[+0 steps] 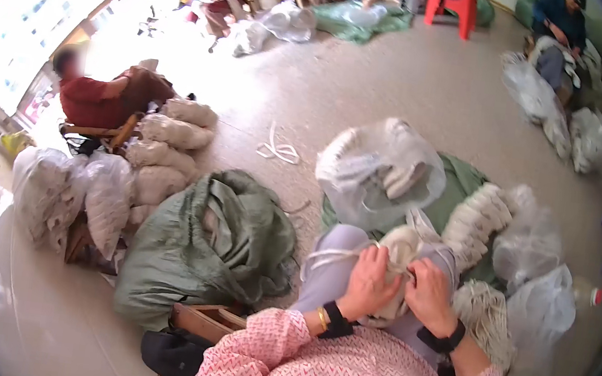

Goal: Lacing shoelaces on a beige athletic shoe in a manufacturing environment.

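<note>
A cream cloth bundle (401,244) lies across my lap, and a white tie strip (330,255) runs over it and trails down past my left knee. My left hand (371,281) is closed, pinching the strip at the bundle's left side. Close beside it, my right hand (430,292) is closed too, its thumb and fingertips pressed together on the strip over the bundle. The fingers partly cover the strip where it meets the cloth. Beyond my knees stands an opened clear plastic bag (362,188) with cream cloth pieces inside.
On my right are stacked cream bundles (475,222), a heap of white strips (483,318) and clear bags (541,299). A large green sack (213,245) stands left, beside a wooden stool (203,321). Loose strips (279,149) lie on the floor. Other people sit farther off.
</note>
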`<state>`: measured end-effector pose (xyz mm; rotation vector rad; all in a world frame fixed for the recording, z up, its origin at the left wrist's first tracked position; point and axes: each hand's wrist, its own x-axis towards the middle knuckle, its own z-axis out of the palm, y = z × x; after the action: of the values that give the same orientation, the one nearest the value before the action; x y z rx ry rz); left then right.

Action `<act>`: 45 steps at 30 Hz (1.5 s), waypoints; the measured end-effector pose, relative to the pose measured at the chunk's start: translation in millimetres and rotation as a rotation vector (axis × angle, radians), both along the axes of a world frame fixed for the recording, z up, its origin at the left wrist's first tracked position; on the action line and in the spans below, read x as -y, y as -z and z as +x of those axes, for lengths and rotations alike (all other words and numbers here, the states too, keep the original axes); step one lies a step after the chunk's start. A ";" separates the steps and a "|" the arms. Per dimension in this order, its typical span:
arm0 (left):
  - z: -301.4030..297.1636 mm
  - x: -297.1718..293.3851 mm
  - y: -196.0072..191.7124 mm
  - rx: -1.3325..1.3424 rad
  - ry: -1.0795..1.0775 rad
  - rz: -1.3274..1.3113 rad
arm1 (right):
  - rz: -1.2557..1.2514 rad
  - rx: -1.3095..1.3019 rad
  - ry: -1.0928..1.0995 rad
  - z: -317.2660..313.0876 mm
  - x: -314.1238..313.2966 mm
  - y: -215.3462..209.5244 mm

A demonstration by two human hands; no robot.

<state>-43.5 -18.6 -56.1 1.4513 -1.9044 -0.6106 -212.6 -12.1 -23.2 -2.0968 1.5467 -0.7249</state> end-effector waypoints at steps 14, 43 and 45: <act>-0.7 9.8 4.2 -0.049 0.000 -0.064 | 0.111 0.222 0.095 -7.3 11.0 7.7; 4.4 16.2 10.1 -0.163 0.006 0.068 | 0.282 0.342 -0.053 -23.0 29.2 8.3; 4.7 15.5 10.0 -0.152 0.005 0.074 | 0.302 0.334 -0.040 -19.5 28.0 4.4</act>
<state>-38.7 -34.1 -66.1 1.4051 -1.7845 -0.7786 -232.1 -40.1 -27.6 -1.6847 1.3335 -0.7317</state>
